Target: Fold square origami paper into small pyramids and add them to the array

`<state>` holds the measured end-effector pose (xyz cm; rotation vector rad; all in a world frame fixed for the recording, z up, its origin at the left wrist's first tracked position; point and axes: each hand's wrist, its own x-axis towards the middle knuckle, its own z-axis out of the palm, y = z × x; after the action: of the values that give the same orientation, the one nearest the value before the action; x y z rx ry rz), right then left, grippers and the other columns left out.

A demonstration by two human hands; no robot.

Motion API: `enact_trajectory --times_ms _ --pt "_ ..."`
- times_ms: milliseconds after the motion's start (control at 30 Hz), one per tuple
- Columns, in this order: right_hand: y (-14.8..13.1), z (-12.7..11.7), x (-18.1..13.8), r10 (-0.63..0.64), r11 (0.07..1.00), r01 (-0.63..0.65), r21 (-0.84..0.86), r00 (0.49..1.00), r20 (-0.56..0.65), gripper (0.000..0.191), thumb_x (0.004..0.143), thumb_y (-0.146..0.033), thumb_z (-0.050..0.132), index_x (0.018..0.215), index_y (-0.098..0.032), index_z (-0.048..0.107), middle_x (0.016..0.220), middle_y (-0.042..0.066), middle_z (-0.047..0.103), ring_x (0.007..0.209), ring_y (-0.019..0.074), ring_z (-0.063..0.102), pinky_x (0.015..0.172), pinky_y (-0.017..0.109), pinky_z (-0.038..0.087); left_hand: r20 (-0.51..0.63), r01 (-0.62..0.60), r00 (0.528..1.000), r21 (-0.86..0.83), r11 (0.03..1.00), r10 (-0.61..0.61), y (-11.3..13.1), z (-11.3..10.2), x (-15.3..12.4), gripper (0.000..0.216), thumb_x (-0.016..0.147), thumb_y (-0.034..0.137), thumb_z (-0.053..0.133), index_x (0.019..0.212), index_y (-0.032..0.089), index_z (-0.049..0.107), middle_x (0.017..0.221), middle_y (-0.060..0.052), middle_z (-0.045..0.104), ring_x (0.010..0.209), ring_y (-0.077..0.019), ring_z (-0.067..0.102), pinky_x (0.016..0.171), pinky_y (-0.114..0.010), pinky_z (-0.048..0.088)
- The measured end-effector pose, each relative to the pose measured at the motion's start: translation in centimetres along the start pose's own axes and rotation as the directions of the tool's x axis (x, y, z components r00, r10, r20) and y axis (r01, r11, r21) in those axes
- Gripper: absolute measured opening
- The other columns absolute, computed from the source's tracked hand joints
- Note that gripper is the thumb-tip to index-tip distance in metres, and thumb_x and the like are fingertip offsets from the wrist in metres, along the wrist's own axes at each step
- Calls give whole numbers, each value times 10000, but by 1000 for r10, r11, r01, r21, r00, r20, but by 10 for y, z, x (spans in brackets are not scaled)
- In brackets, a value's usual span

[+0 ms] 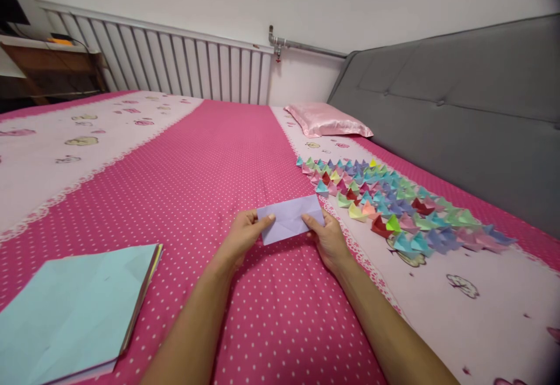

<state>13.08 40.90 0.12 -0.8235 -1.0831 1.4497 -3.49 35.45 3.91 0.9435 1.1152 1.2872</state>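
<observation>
A pale lilac sheet of paper (290,217), folded into a long rectangle, lies on the pink dotted bedspread (210,163). My left hand (242,238) pinches its left end between thumb and fingers. My right hand (326,239) grips its right end the same way. Just to the right lie several rows of small folded paper boats (385,204) in many colours.
A stack of coloured paper sheets (74,309) with a light blue one on top lies at the lower left. A pink satin pillow (327,119) rests by the grey padded headboard (459,105). A white radiator (175,61) lines the far wall.
</observation>
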Motion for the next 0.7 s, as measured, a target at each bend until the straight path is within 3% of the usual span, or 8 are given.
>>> enact_trajectory --times_ms 100,233,300,333,433,500,600,700 --pt "2 -3 3 -11 999 7 -47 997 -78 288 625 -348 736 819 -159 637 733 4 657 592 113 560 482 199 426 -125 -40 991 26 999 43 1 -2 2 251 697 293 670 838 85 674 685 -84 676 565 -121 584 570 -226 444" --pt "4 -5 8 -62 998 60 -16 985 -161 265 633 -361 723 810 -180 645 799 9 665 655 115 581 533 207 465 -342 -4 938 139 990 52 2 -5 1 295 687 374 675 745 86 653 613 -87 646 529 -131 578 565 -251 447" --pt "4 -5 10 -97 995 102 16 975 -200 272 620 -357 729 823 -196 646 835 4 673 698 128 604 610 247 506 -335 58 942 173 983 3 1 -4 -1 390 679 472 655 687 83 639 587 -98 632 511 -144 577 561 -272 457" --pt "4 -4 10 -122 991 130 26 971 -205 273 617 -351 731 832 -204 647 845 1 678 720 136 615 660 275 519 -279 98 959 159 982 -50 1 -1 -2 437 682 518 631 686 81 640 600 -105 636 514 -149 582 569 -280 466" --pt "1 -2 6 -239 971 237 -32 968 -74 192 672 -312 700 842 -229 669 908 9 694 868 171 632 852 364 483 12 228 974 -18 973 -228 1 9 -5 529 718 599 542 794 88 658 771 -133 672 628 -165 626 649 -292 497" --pt "-1 0 1 -301 938 316 -143 947 116 119 723 -271 659 836 -247 690 1031 32 677 1034 203 587 954 409 409 148 255 962 -182 950 -230 1 16 -5 515 763 578 503 889 101 650 887 -134 672 740 -169 637 709 -282 500" --pt "-3 1 -5 -329 853 420 -309 893 307 131 739 -218 633 832 -266 711 1267 46 542 1193 238 471 995 431 359 94 192 981 -375 907 -169 2 19 -3 312 832 384 519 938 109 623 922 -109 668 760 -144 631 710 -251 510" --pt "-4 1 -6 -356 782 478 -400 870 342 171 729 -180 625 842 -270 716 1374 35 418 1248 240 404 991 417 368 -38 124 987 -452 883 -158 3 15 -1 155 830 159 516 947 103 599 937 -94 664 747 -133 631 694 -243 530"
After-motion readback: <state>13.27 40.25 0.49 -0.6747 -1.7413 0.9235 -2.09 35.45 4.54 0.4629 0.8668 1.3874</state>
